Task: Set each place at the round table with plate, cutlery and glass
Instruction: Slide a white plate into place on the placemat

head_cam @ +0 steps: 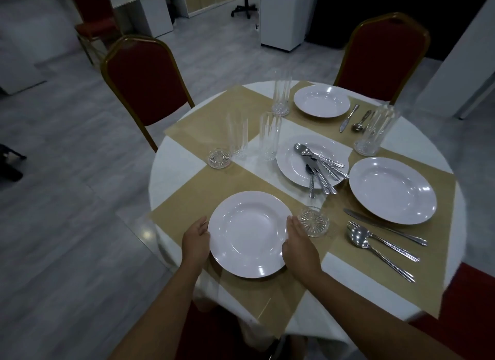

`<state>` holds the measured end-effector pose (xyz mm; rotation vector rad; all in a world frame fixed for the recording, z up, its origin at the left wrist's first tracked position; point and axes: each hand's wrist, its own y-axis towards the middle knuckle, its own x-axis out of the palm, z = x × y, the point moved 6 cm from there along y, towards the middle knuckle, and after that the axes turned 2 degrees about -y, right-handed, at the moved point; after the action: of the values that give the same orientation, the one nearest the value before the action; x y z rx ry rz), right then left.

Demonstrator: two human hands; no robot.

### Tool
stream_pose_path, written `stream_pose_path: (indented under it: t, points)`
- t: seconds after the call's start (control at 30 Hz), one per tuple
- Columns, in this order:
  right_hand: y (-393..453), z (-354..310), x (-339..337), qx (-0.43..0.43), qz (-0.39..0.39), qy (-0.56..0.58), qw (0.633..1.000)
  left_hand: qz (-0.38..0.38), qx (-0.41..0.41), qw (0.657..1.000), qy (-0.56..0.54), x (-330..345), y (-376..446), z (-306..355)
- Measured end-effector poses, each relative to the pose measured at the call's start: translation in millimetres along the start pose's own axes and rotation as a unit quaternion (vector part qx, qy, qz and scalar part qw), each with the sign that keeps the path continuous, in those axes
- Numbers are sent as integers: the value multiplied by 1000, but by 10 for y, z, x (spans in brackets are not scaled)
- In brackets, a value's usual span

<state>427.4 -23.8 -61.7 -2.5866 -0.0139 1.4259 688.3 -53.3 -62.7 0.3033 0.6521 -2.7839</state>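
A: White cloth covers the round table; where's the near plate?
B: Flat on the tan mat, gripped at its rim between the left hand and right hand.
A: And the cutlery?
B: Right of the right hand, handles pointing away to the right; a glass touches that hand's fingertips.

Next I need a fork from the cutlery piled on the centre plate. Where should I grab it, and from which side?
Take it by a handle end, coming in from the near-right side. The cutlery pile has its heads bunched over the centre plate, while the handles fan out past its near-right rim, so there the fingers can probably close around one.
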Motion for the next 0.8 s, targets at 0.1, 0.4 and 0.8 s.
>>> stream_pose_path:
  t: [0.1, 0.4, 0.8]
  points:
    - [88, -13, -21, -6, -11, -24, 1000, 4, 7, 1000, 11, 39, 33, 63]
    - [182, 17, -54, -14, -30, -104, 994, 12, 8, 1000, 25, 72, 93, 89]
    - [123, 11, -88, -10, -24, -117, 993, 9, 4, 1000, 30, 76, 132, 66]
